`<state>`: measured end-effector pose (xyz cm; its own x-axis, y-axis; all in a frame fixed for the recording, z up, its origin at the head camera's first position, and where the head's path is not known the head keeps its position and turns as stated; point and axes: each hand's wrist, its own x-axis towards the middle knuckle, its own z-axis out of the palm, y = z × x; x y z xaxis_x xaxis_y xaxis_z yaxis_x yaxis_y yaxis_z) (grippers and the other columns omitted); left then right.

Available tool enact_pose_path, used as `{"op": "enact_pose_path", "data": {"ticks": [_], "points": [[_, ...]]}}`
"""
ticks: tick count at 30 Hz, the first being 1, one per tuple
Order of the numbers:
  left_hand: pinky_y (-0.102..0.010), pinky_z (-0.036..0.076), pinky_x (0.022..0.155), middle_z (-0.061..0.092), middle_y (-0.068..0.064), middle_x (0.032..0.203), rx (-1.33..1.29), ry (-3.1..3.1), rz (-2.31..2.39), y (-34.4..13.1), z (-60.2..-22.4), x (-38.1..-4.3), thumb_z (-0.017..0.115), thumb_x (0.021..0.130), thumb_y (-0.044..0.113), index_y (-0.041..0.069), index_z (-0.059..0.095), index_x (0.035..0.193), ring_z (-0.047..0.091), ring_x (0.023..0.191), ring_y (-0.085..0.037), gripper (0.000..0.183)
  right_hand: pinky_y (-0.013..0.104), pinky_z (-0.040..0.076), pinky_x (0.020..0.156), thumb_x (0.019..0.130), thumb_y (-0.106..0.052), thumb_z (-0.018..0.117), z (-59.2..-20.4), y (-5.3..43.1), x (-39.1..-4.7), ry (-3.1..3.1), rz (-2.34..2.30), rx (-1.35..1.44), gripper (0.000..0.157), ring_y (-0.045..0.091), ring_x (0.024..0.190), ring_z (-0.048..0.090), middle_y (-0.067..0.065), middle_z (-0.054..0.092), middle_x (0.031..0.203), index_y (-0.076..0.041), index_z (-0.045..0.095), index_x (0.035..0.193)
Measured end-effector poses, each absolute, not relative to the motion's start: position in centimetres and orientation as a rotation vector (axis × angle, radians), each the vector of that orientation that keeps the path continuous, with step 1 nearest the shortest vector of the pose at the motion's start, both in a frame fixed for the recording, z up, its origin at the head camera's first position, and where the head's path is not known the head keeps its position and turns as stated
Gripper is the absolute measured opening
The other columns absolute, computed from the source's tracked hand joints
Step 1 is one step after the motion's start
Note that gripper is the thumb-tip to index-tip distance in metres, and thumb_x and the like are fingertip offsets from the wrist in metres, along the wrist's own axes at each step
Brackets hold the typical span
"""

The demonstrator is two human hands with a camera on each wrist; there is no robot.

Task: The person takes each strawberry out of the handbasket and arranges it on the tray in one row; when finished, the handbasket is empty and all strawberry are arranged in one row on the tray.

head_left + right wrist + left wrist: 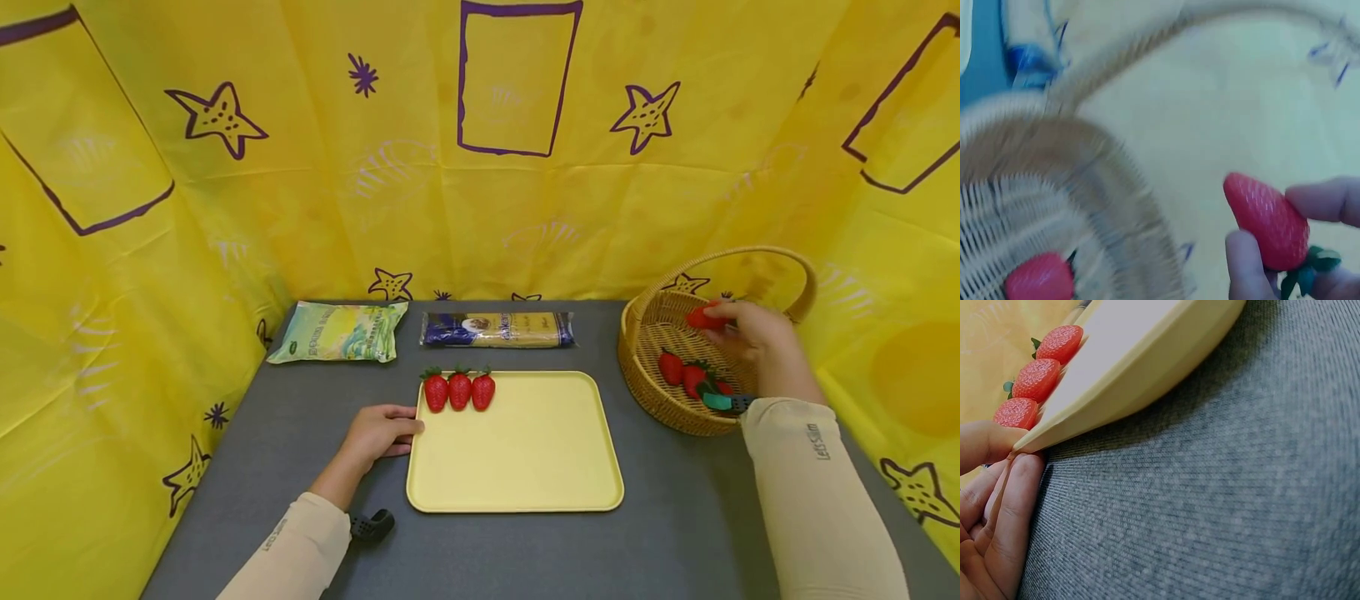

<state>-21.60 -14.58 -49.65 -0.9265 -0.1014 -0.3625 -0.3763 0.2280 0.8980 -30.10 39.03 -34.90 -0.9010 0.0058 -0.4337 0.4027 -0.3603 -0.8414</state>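
Note:
My left hand (pixel 380 433) pinches the left rim of a pale yellow tray (pixel 517 458), thumb on top and fingers below, as the left wrist view shows. Three red strawberries (pixel 459 390) with green leaves stand in a row at the tray's upper left corner. Over the wicker basket (pixel 637 383) at the right, my right hand (pixel 757 329) holds another strawberry (pixel 1269 222) between thumb and fingers, its pointed tip free and leaves towards the palm. Several more strawberries (pixel 671 367) lie inside the basket, partly hidden behind the wrist strap.
A green and yellow plastic packet (pixel 341 333) lies at the back left of the grey table (pixel 300 400). Beside it is a blue and gold pasta packet (pixel 497 329). The basket's tall arched handle (pixel 738 252) rises above its bowl. A yellow patterned cloth (pixel 420 217) hangs around the table.

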Motion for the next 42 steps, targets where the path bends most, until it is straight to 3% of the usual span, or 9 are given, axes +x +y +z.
{"op": "enact_pose_path", "data": {"ticks": [2,5,7,12,19,29,42], "points": [[-0.035,0.06,0.064,0.072,-0.01,0.089,-0.448,2.271,1.768,-14.6,-49.6,-21.6,0.08,0.081,0.012,-0.001,0.071,0.113,0.069,0.072,-0.02,0.036,0.026,0.056,0.081,0.093,0.002,0.063,-34.1,38.2,-29.2,1.737,-2.263,0.394,0.013,0.013,0.084,0.063,0.004,0.044,0.112,-0.011,0.065,0.097],[-0.034,0.06,0.064,0.072,-0.01,0.089,-0.448,2.266,1.775,-14.6,-49.7,-21.6,0.08,0.081,0.011,-0.001,0.071,0.113,0.069,0.072,-0.02,0.036,0.029,0.056,0.083,0.093,0.0,0.065,-33.3,36.8,-27.9,1.843,-2.188,0.241,0.031,0.014,0.087,0.065,0.007,0.045,0.114,-0.01,0.047,0.117],[-0.034,0.06,0.064,0.072,-0.01,0.089,-0.449,2.268,1.773,-14.6,-49.7,-21.7,0.08,0.081,0.011,-0.001,0.071,0.113,0.069,0.072,-0.019,0.036,0.029,0.057,0.082,0.094,-0.001,0.063,-33.0,35.8,-27.2,1.911,-2.124,0.135,0.036,0.016,0.086,0.067,0.006,0.051,0.11,-0.009,0.039,0.12],[-0.034,0.06,0.064,0.072,-0.01,0.089,-0.454,2.273,1.766,-14.5,-49.6,-21.6,0.08,0.081,0.011,-0.001,0.071,0.114,0.068,0.072,-0.019,0.036,0.029,0.056,0.082,0.096,-0.001,0.06,-33.9,32.5,-26.7,2.03,-1.921,-0.125,0.029,0.017,0.089,0.067,0.003,0.062,0.102,0.001,0.044,0.12],[-0.034,0.06,0.064,0.072,-0.01,0.089,-0.461,2.272,1.762,-14.5,-49.6,-21.6,0.08,0.081,0.011,-0.001,0.071,0.114,0.068,0.072,-0.019,0.036,0.042,0.05,0.095,0.092,0.001,0.064,-38.1,25.3,-28.7,1.978,-1.762,-0.164,0.053,0.022,0.099,0.066,0.024,0.051,0.124,0.014,0.037,0.135],[-0.035,0.06,0.064,0.072,-0.01,0.089,-0.444,2.27,1.781,-14.6,-49.6,-21.6,0.081,0.08,0.012,-0.001,0.071,0.113,0.069,0.07,-0.02,0.036,0.046,0.053,0.092,0.084,0.003,0.072,-43.8,16.6,-30.5,2.096,-1.628,0.024,0.051,0.028,0.091,0.068,0.023,0.056,0.12,0.007,0.051,0.13],[-0.034,0.06,0.064,0.072,-0.01,0.089,-0.451,2.278,1.764,-14.6,-49.6,-21.6,0.08,0.081,0.012,0.0,0.072,0.112,0.069,0.071,-0.02,0.035,0.035,0.058,0.075,0.079,0.0,0.077,-46.1,13.6,-30.0,2.322,-1.516,0.127,0.035,0.022,0.079,0.065,0.017,0.062,0.107,0.003,0.064,0.111]]}}
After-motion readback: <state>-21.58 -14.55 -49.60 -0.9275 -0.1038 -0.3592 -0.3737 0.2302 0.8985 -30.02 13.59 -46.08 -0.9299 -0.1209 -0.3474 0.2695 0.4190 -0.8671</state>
